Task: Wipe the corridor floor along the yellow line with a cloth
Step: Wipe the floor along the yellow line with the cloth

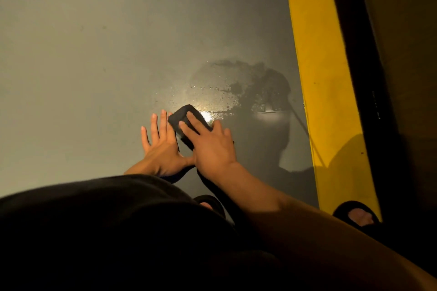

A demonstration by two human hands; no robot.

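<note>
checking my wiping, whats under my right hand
A dark cloth lies under the right hand, whose straight fingers press it onto the grey floor. The left hand lies flat beside it. How far the cloth runs beneath the palm is covered.

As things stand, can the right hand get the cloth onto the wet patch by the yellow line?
Probably yes. The right hand presses the cloth at the wet patch's near edge, and only bare floor lies between it and the yellow line.

The floor [94,54] is plain grey, with a darker mottled wet patch [236,82]. The line [326,78] is bright yellow, edged by a black strip [364,78]. The cloth [186,116] and sandals [357,215] are black.
</note>
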